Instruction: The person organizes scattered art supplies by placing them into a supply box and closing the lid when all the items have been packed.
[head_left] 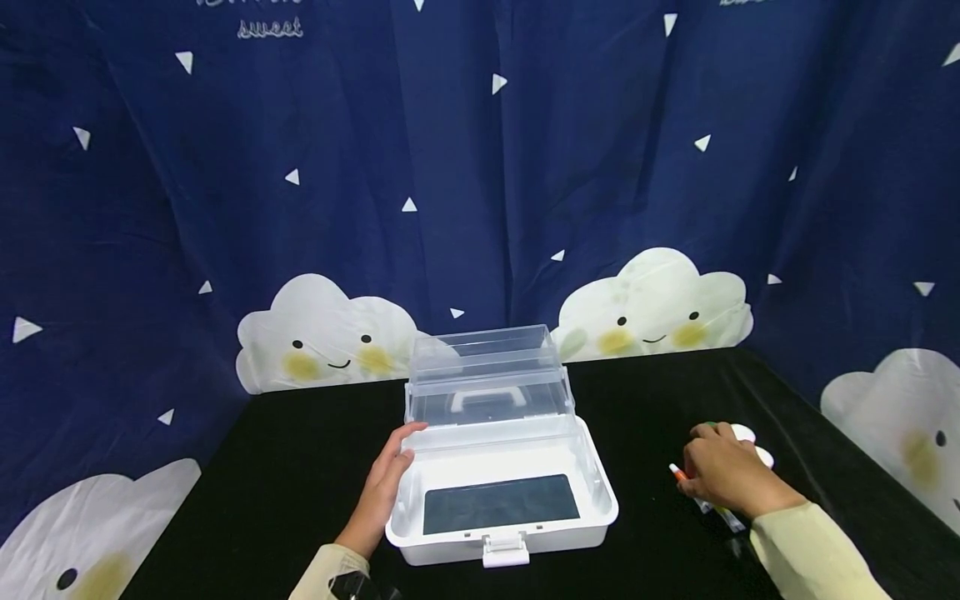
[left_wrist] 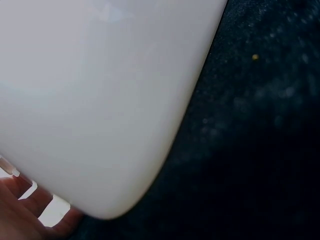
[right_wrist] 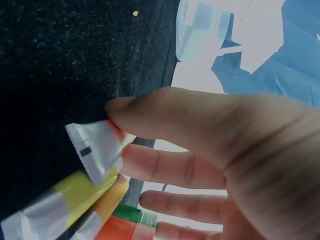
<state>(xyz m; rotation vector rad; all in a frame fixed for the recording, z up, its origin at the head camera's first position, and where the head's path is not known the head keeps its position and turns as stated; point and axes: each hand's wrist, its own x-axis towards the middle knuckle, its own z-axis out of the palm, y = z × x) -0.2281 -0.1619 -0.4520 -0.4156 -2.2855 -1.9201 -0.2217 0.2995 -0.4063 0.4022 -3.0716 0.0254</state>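
Observation:
An open white plastic case (head_left: 504, 542) stands in the middle with its clear lid (head_left: 491, 392) tipped back. My left hand (head_left: 384, 483) rests at the case's left rim near the hinge, fingers fairly straight; the left wrist view shows its fingertips (left_wrist: 67, 222) beside the white wall. On the right, my right hand (head_left: 731, 471) is over a small group of paint tubes. Its thumb and index finger pinch an orange tube with a silver crimped end (right_wrist: 95, 150). Close by lie a yellow tube (right_wrist: 82, 195), an amber tube (right_wrist: 107, 200) and a red-orange container with a green band (right_wrist: 122, 227).
A dark panel (head_left: 501, 504) lies on the case's floor, and a white latch (head_left: 506, 550) hangs at its front. White round objects (head_left: 763, 456) show behind my right hand. Black cloth (head_left: 300, 500) covers the table, with a blue cloud-print curtain (head_left: 465, 167) behind.

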